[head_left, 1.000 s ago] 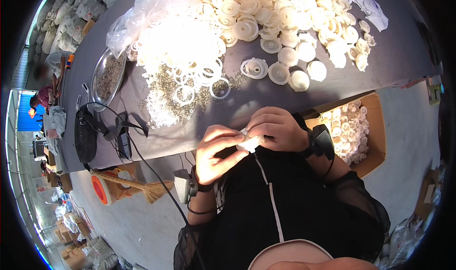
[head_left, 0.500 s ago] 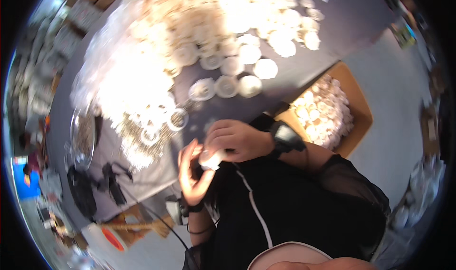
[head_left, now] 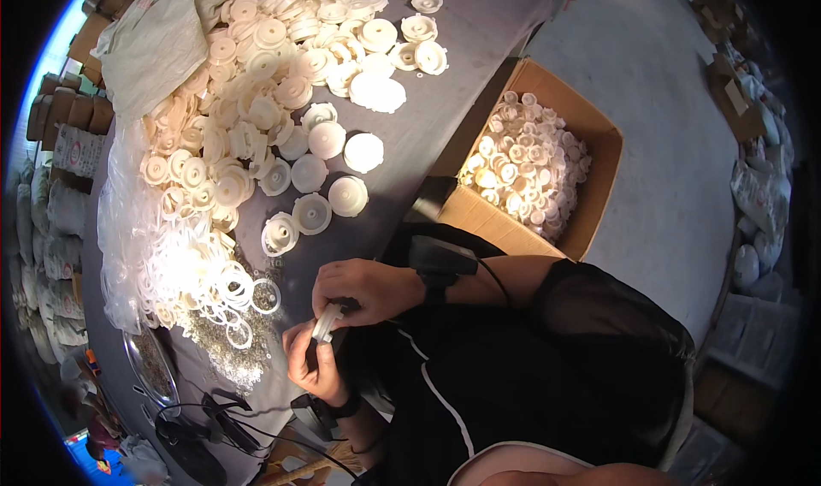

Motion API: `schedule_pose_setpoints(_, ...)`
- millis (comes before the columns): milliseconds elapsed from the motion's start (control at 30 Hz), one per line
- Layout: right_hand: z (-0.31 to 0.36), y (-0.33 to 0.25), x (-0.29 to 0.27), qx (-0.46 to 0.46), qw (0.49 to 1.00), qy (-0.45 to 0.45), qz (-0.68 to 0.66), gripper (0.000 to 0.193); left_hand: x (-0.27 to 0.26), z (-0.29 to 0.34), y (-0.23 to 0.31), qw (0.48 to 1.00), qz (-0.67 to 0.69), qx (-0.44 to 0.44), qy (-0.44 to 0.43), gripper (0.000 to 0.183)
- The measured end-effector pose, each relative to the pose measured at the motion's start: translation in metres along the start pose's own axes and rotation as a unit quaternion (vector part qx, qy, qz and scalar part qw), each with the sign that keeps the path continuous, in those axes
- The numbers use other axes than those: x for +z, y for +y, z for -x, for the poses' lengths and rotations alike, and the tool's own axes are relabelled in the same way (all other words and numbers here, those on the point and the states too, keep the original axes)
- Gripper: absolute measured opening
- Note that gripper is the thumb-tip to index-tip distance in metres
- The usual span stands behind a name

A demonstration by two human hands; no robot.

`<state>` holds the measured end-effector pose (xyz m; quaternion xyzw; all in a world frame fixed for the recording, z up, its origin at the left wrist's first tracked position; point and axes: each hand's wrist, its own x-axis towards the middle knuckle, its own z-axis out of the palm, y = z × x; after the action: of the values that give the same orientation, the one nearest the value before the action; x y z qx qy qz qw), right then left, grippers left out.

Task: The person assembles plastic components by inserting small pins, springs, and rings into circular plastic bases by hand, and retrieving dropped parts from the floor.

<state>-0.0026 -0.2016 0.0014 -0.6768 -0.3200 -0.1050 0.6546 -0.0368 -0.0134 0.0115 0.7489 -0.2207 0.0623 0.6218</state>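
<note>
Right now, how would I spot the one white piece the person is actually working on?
Start at the grey table heaped with white round plastic parts, then drop to its near edge. There the left hand and right hand meet over a small white plastic piece. It alone is lifted off the table.

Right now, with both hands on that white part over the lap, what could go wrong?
1. The white part is pinched between the left hand and right hand off the table edge; a slip could drop it to the floor.
2. Loose rings and small metal bits lie near that edge; an elbow could sweep them off.
</note>
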Motion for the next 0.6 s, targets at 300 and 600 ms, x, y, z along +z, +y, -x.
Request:
schedule_pose_setpoints(300, 0.003, 0.002, 0.013, 0.175, 0.981, 0.059, -0.057, 0.030, 0.022, -0.017, 0.004, 0.961, -0.227, -0.020, 0.154, 0.014)
schedule_pose_setpoints(600, -0.023, 0.008, -0.011, 0.140, 0.967, 0.129, 0.171, 0.027, 0.024, -0.038, -0.025, 0.938, 0.159, -0.215, 0.219, 0.029)
